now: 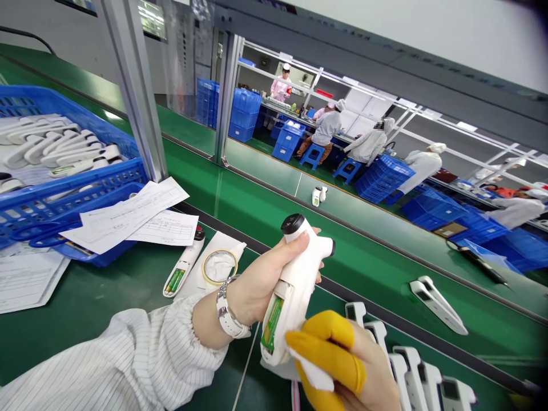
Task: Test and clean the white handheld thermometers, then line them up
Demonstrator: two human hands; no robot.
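Observation:
My left hand point(261, 274), with a watch at its wrist, is wrapped round the upper body of a white handheld infrared thermometer point(306, 262). It is tilted, with its black end up. Its battery compartment is uncovered and shows green batteries point(273, 324). Yellow finger covers are on several fingers of my right hand point(342, 359). That hand pinches a folded white cloth point(314, 372) against the thermometer's lower end. Whether this is fabric or paper, I cannot tell. Another thermometer with batteries showing point(184, 265) lies to the left, beside a tape roll point(220, 267).
A blue basket point(85, 180) of white thermometers stands at the left, near printed papers point(132, 220). Several thermometers point(411, 365) lie in a row at lower right. On the green conveyor belt point(363, 251) is one more point(439, 305). A black electric screwdriver point(483, 264) lies beyond. People work behind.

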